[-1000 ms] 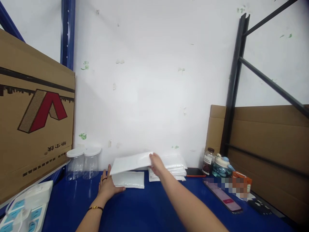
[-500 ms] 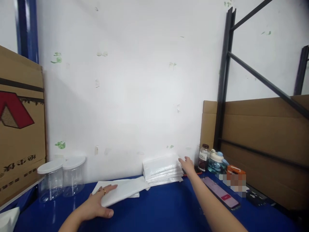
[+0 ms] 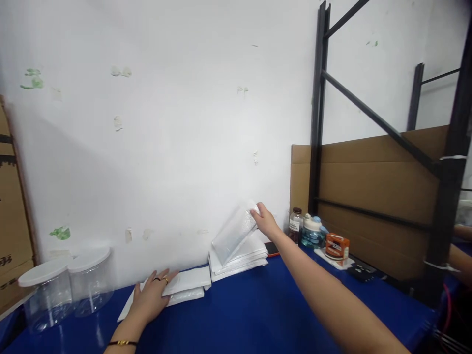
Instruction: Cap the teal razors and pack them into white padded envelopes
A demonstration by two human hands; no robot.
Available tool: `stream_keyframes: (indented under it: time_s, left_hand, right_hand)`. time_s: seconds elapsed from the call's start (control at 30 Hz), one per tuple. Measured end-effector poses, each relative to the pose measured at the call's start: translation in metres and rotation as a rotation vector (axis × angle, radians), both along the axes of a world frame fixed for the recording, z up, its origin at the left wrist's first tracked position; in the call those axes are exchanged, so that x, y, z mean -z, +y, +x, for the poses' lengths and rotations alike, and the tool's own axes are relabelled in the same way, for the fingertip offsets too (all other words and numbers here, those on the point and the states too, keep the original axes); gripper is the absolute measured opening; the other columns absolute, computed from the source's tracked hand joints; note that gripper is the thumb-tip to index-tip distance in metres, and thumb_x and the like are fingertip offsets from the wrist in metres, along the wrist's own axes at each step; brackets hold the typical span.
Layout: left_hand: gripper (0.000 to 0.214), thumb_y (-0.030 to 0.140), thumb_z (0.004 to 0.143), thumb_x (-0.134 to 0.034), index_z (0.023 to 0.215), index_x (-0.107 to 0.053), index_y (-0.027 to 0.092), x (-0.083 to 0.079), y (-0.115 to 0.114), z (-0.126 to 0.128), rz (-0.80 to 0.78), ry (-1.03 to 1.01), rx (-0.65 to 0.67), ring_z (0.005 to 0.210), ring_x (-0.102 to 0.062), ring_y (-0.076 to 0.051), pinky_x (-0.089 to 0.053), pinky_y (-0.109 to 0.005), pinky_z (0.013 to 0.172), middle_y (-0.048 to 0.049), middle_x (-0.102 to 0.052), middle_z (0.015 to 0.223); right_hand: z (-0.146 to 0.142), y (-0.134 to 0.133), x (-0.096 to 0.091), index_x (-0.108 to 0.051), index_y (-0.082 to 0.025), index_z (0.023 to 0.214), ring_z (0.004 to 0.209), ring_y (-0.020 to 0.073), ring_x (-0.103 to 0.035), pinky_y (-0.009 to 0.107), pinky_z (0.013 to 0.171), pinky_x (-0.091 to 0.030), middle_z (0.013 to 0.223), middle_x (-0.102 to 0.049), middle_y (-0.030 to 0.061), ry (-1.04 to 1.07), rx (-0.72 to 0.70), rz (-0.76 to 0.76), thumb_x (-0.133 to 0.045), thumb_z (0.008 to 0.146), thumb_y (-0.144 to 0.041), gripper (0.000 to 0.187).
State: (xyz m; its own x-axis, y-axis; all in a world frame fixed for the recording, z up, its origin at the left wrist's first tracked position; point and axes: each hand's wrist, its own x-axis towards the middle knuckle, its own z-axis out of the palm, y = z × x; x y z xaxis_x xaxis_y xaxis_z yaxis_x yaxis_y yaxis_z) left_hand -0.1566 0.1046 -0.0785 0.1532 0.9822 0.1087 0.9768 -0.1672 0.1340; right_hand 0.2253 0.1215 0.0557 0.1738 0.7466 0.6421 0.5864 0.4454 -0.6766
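My right hand (image 3: 266, 221) pinches the upper right corner of a white bubble mailer (image 3: 236, 232), which is tilted up above a stack of similar mailers (image 3: 239, 263) against the wall. My left hand (image 3: 152, 297) lies with outstretched fingers on a lower pile of white mailers (image 3: 188, 281) to the left of that stack. Its fingers rest on the top mailer and do not grip it. A ring and a bracelet show on this hand.
On the blue table (image 3: 228, 319), two clear jars with white lids (image 3: 90, 280) stand left. To the right are a brown-capped bottle (image 3: 295, 226), a blue-and-cream bottle (image 3: 312, 236), an orange box (image 3: 337, 248) and a dark phone (image 3: 273, 249). Cardboard (image 3: 368, 182) and a black rack (image 3: 316, 108) border the right.
My right hand has taken the top mailer of the stack by its corner and raised it. My left hand stays on the lower pile. The camera has turned to the right.
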Motion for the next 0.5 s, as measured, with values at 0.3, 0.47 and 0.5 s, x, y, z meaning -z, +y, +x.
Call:
stream_keyframes:
  time_s: [0.3, 0.47, 0.5]
  left_hand:
    - [0.050, 0.049, 0.083, -0.039, 0.132, -0.035, 0.042, 0.031, 0.008, 0.019, 0.099, -0.033, -0.031, 0.136, -0.010, -0.031, -0.007, -0.064, 0.100, 0.0002, -0.027, 0.146]
    - [0.069, 0.043, 0.068, -0.061, 0.132, -0.040, 0.029, -0.024, -0.006, 0.062, 0.217, -0.143, -0.198, 0.135, -0.007, -0.037, -0.009, -0.066, 0.099, -0.0095, -0.027, 0.145]
    - [0.069, 0.044, 0.068, -0.061, 0.132, -0.041, 0.026, -0.046, -0.018, 0.074, 0.241, -0.258, -0.142, 0.133, -0.016, -0.036, -0.014, -0.062, 0.101, -0.0100, -0.031, 0.142]
  right_hand:
    - [0.035, -0.071, -0.028, -0.051, -0.023, 0.089, 0.062, 0.0173, -0.055, 0.026, 0.051, -0.043, 0.074, -0.060, 0.0001, 0.455, -0.298, -0.177, -0.057, 0.075, -0.040, 0.023]
    - [0.048, -0.078, 0.030, -0.054, -0.021, 0.098, 0.064, 0.0190, -0.060, 0.027, 0.051, -0.046, 0.084, -0.066, 0.0047, 0.780, -0.362, -0.228, -0.063, 0.072, -0.033, 0.030]
    - [0.048, -0.077, 0.048, -0.054, -0.021, 0.098, 0.062, 0.0185, -0.060, 0.027, 0.050, -0.046, 0.082, -0.066, 0.0044, 0.827, -0.366, -0.266, -0.064, 0.071, -0.033, 0.031]
